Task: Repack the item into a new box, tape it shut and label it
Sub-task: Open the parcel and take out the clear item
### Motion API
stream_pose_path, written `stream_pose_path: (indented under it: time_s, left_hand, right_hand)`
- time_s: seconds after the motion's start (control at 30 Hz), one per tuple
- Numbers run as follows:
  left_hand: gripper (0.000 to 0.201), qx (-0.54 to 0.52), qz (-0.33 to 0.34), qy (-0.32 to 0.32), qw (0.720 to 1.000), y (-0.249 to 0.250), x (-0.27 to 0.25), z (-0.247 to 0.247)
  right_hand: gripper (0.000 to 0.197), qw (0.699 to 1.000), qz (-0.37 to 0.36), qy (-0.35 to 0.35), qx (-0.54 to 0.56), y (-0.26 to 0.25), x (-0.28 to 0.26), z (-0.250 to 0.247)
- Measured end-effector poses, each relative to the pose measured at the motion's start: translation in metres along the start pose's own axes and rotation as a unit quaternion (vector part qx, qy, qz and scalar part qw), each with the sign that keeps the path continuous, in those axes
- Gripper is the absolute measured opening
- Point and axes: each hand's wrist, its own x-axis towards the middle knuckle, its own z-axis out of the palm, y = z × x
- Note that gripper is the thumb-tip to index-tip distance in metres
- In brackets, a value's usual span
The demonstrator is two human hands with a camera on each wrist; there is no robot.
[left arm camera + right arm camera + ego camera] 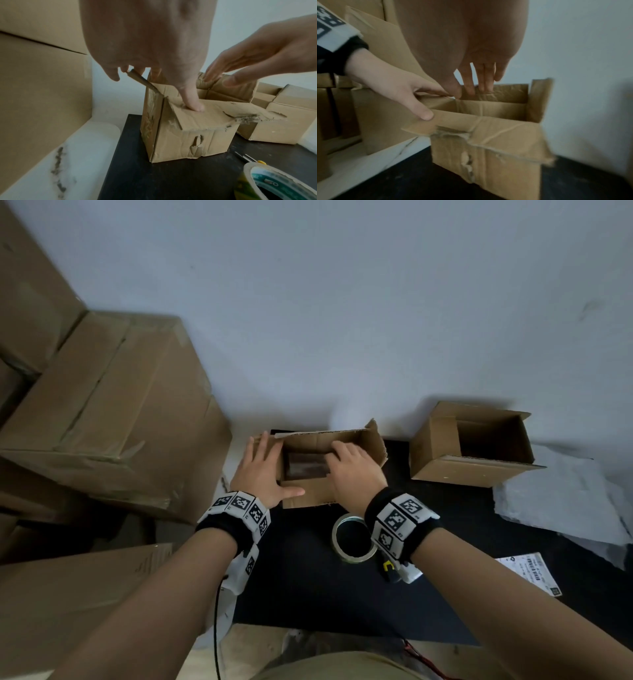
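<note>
A worn, torn cardboard box [308, 496] stands open on the black mat [308, 577], with a dark item [305, 467] inside it. My left hand [263, 470] lies flat on the box's left flap, and its thumb presses the near flap [205, 117] down. My right hand [349, 467] reaches into the opening with straight fingers [479, 81] beside the far wall; its fingertips are hidden in the box. A second, cleaner box [472, 470] stands open to the right. A roll of clear tape [354, 537] and a printed label sheet [531, 573] lie on the mat.
Large cartons [113, 412] are stacked close on the left. Crumpled white wrapping [565, 498] lies at the right by the wall. A yellow-tipped cutter [388, 568] sits under my right wrist. A cable [216, 628] hangs from my left wrist.
</note>
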Motion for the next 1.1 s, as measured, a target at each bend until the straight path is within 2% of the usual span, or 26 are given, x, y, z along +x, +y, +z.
stream_pose_path:
  time_s: [0.07, 0.2, 0.4, 0.6, 0.93, 1.0, 1.1]
  left_hand:
    - [0.108, -0.021, -0.007, -0.001, 1.000, 0.000, -0.002, 0.002]
    - [0.114, -0.049, -0.013, 0.004, 0.999, -0.002, -0.003, 0.008]
    - [0.117, -0.082, -0.013, 0.012, 0.997, -0.005, 0.001, 0.013]
    - [0.115, -0.086, -0.017, 0.013, 0.996, -0.005, 0.001, 0.014]
    - [0.114, -0.039, 0.008, 0.007, 0.999, -0.004, 0.001, 0.006]
    - [0.112, -0.019, 0.020, 0.016, 0.999, -0.005, 0.001, 0.005]
    - [0.110, -0.004, 0.027, 0.027, 0.999, -0.005, 0.000, 0.002]
  right_hand:
    - [0.034, 0.993, 0.058, -0.045, 0.090, -0.015, 0.008, 0.005]
    - [0.053, 0.949, 0.220, -0.106, 0.197, -0.028, 0.025, 0.013]
    - [0.083, 0.919, 0.301, -0.137, 0.212, -0.037, 0.051, 0.018]
    - [0.094, 0.907, 0.323, -0.162, 0.216, -0.039, 0.065, 0.020]
    - [0.092, 0.892, 0.330, -0.113, 0.289, -0.024, 0.063, 0.002]
    - [0.088, 0.892, 0.317, -0.106, 0.304, -0.021, 0.059, -0.007]
    - [0.059, 0.894, 0.288, -0.104, 0.326, -0.015, 0.051, -0.026]
